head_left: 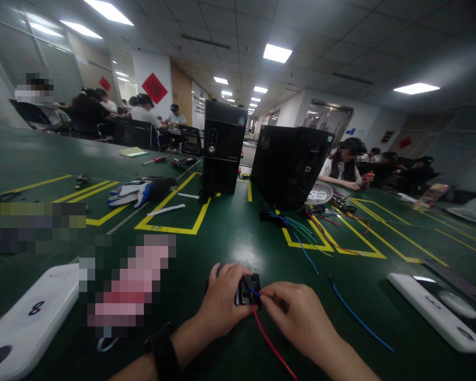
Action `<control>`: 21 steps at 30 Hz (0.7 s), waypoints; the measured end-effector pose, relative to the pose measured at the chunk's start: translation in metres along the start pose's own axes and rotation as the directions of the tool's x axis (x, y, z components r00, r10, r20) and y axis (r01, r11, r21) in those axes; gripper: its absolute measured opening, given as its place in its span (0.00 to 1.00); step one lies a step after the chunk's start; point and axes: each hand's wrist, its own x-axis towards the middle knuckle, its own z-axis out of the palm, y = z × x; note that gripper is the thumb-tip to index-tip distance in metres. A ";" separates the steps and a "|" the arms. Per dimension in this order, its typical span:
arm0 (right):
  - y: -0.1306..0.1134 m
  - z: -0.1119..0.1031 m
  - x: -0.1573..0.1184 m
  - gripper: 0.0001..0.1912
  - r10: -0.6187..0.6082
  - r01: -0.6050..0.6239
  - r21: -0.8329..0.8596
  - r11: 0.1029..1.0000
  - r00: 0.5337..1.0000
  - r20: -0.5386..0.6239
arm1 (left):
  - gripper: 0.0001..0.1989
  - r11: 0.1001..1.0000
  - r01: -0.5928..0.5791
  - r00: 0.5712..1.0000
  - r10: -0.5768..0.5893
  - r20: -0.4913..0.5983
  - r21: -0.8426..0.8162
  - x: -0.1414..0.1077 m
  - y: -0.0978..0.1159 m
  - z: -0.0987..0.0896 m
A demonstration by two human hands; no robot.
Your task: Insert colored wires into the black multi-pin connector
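Observation:
My left hand (226,293) is closed around a small black electrical part (244,296), steadying it on the green table. My right hand (297,312) pinches a short blue wire (255,292) at the part's right side, its other end reaching into the part. A red wire (270,338) runs from the part's lower edge toward the table's front. To the right of my right hand, a loose blue wire (359,316) lies on the table. My fingers hide some of the black part, so its exact kind cannot be made out.
Two black computer towers (224,153) (291,164) stand ahead. Blue-and-white gloves (133,193), a screwdriver (155,160) and wire bundles (297,227) lie around. White devices flank me, left (35,312) and right (432,307). A person (345,164) sits across the table.

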 end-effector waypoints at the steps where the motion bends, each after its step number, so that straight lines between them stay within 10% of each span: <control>1: 0.000 0.000 0.000 0.09 0.004 -0.004 0.010 1.000 1.000 -0.016 | 0.21 1.000 0.000 1.000 0.000 0.000 -0.001 0.000 -0.001 0.000; 21: -0.005 0.012 -0.002 0.10 -0.131 0.128 0.036 0.991 0.989 0.070 | 0.20 1.000 -0.005 1.000 0.005 -0.021 -0.006 -0.001 0.000 0.001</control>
